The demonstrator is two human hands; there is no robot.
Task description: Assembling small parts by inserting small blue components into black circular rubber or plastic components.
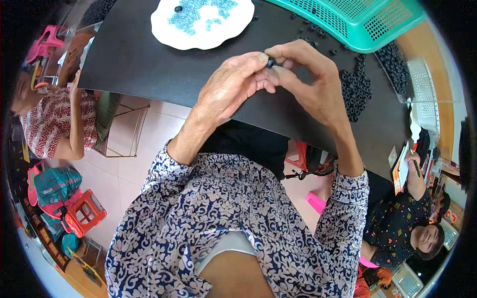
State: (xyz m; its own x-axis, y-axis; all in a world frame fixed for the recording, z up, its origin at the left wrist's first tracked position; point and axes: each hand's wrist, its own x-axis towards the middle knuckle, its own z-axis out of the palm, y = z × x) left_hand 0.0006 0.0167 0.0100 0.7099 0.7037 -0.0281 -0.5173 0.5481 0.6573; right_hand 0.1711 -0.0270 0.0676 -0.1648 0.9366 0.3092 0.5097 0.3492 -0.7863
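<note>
Gripping small black piece [271,62] between fingers of left hand [231,82] and right hand [313,74], closed on it from both sides, above bench [134,59]. Beside right wrist: piled black rings [355,92]. Farther out: green basket [360,47], blue-patterned white plate [191,44] with dark bit [178,9] on it.

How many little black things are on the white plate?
1: a small black piece near the upper left of the white plate. The picture cuts off its top, so more may be hidden.
</note>
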